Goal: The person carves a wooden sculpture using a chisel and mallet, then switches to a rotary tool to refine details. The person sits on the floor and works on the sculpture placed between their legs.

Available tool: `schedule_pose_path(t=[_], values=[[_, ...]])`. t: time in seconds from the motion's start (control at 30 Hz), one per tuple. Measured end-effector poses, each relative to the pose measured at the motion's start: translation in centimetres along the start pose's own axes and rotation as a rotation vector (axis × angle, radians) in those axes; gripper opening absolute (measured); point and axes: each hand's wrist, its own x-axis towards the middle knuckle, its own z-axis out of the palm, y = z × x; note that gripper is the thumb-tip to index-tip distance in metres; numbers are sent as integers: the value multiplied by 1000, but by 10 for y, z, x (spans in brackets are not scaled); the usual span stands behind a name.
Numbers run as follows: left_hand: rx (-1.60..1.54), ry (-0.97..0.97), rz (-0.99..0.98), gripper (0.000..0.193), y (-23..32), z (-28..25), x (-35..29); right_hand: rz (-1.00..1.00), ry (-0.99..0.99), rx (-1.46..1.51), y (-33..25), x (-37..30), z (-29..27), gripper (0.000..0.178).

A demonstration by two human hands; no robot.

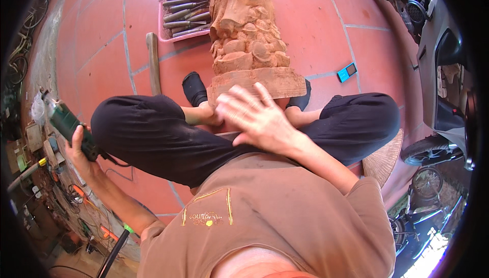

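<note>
A carved reddish-brown wooden sculpture (248, 38) lies in front of me, its flat base between my feet. My right hand (262, 122) reaches over the near end of the base, palm down with the fingers stretched and apart; they are slightly blurred, and I cannot tell whether they touch the wood. Out at the left, beside my knee, my left hand (79, 149) is wrapped round a green angle grinder (65, 120). The grinder's metal head points up and away from me, and a dark cord trails from its rear end.
Left of the sculpture, a pink tray (161, 25) holds several chisels, with a wooden stick (153, 64) nearby. A blue phone (347, 72) lies on the tiles at right. Behind my right knee is a woven fan-shaped thing (383, 160). Motorbikes stand right; tools and cords clutter the left.
</note>
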Motion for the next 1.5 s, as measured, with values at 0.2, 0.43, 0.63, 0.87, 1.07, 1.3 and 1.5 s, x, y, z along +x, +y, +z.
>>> schedule_pose_path(t=[0.2, 0.43, 0.63, 0.87, 1.07, 1.3, 1.5], values=[[123, -117, 90, 36, 70, 19, 13, 608, 138, -584, 65, -57, -61, 74], [392, -438, 217, 43, 104, 123, -5, 434, 377, 1084, 18, 22, -74, 43], [589, -716, 456, 54, 112, 171, -25, 249, 88, 1924, -25, 116, -5, 68], [830, -745, 709, 60, 112, 184, -35, 120, 264, 2269, -44, 141, 4, 56], [571, -926, 499, 76, 114, 179, -32, 192, 306, 2303, -17, 136, 7, 57], [156, -828, 103, 71, 110, 137, -32, 235, 434, 2360, 14, 142, -2, 55], [135, -733, 65, 59, 114, 137, -37, 194, 430, 2331, 22, 143, -4, 55]])
